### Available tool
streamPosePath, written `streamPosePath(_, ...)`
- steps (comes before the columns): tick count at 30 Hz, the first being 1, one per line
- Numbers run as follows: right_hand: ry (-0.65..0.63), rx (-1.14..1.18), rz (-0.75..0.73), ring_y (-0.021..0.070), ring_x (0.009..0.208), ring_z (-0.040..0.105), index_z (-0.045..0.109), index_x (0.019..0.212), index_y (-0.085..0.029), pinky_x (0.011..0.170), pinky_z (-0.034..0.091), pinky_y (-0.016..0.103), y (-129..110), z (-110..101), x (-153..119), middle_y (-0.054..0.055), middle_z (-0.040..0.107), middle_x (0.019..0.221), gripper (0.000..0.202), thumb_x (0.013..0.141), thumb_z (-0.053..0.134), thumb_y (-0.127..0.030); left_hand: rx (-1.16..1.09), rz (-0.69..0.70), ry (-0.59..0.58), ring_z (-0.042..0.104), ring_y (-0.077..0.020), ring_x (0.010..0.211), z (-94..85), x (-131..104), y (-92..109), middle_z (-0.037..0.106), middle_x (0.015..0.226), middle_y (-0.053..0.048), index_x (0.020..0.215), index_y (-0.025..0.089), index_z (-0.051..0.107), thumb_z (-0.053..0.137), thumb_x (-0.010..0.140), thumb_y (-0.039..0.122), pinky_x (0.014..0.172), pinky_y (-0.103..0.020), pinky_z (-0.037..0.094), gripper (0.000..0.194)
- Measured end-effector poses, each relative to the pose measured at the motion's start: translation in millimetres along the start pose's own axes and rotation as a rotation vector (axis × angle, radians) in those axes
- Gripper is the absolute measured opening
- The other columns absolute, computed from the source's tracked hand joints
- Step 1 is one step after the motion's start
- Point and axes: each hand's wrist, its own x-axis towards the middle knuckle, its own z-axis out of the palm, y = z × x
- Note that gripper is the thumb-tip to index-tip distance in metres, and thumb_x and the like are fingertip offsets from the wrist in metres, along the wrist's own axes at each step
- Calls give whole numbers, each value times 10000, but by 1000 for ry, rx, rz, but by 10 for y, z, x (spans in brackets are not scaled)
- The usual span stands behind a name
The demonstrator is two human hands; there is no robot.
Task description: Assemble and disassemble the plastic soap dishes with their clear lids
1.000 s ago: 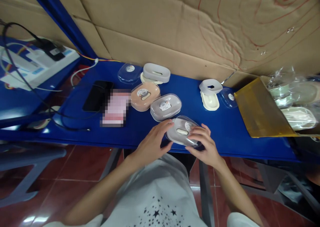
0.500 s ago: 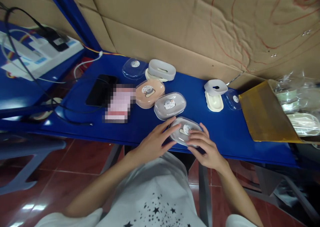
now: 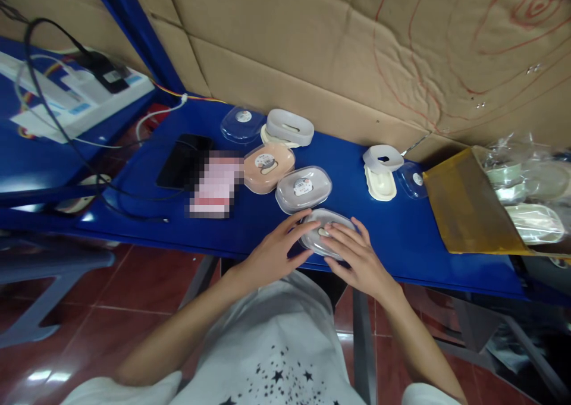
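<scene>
A grey soap box with a clear lid (image 3: 332,216) lies near the front edge of the blue table. My left hand (image 3: 281,244) is at its left end, fingers spread and stretched out, the tips touching the rim. Over the lid, my right hand (image 3: 357,256) lies with its fingers extended, their tips near the middle, covering the round label. Its thumb is by the front rim. Just behind is a second grey soap box (image 3: 304,189) with a labelled clear lid. A peach soap box (image 3: 268,167) sits beside that one, to the left.
At the back are a clear lid (image 3: 242,124) and a grey soap dish part (image 3: 289,126). Another grey part (image 3: 382,158), a cream tray (image 3: 380,184) and a clear lid (image 3: 413,180) lie right. A carton (image 3: 473,209) holds wrapped boxes. A black phone (image 3: 178,161) and power strip (image 3: 49,122) are left.
My right hand has slid slightly left over the lid, and its fingers now cover the label. My left hand stays at the left end. The view has shifted slightly.
</scene>
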Motion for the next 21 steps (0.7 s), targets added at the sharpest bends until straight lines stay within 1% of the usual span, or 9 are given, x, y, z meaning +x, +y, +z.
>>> streamPosePath(4,-55,-57,-28,228,1507,548,369,1675,-354,1358,235,595,2,-53,54,13,636,1571,651,1083,617,-243,-4,2,8,500,-278,1540,4,-5,-15,446,1679,-98,1601,347,432,647,1060,268,1248,-515,490,588)
streamPosePath(8,-88,-55,-38,233,1515,538,336,1689,-390,1339,275,589,10,-139,80,-10,609,1597,665,1093,601,-262,-12,-16,12,511,-287,1532,-3,-8,-6,452,1678,-94,1593,358,437,648,1063,280,1238,-526,500,576)
streamPosePath(13,-108,-33,-18,243,1522,528,416,1651,-417,1313,328,583,53,-160,95,-21,590,1616,619,1082,620,-286,-25,-16,16,510,-279,1532,5,-6,-14,459,1670,-90,1591,368,435,664,1057,282,1246,-527,489,586)
streamPosePath(16,-101,-53,40,310,1604,411,477,1626,-369,1296,342,629,72,-109,122,38,451,1722,608,1053,678,-411,-9,-25,-1,491,-285,1547,13,-12,-20,430,1694,-85,1585,377,441,671,1055,292,1251,-541,481,584)
streamPosePath(18,-100,-80,66,344,1638,339,496,1618,-332,1273,372,644,79,-83,146,72,397,1750,639,1030,704,-470,7,-34,-7,470,-291,1562,19,-20,-24,410,1709,-79,1587,387,434,665,1057,290,1253,-553,477,586)
streamPosePath(21,-114,-91,46,335,1629,357,507,1608,-312,1228,441,609,91,-95,180,80,442,1727,610,1041,693,-437,6,-40,-6,465,-290,1565,27,-31,-35,411,1709,-76,1597,400,416,660,1056,278,1251,-556,479,607)
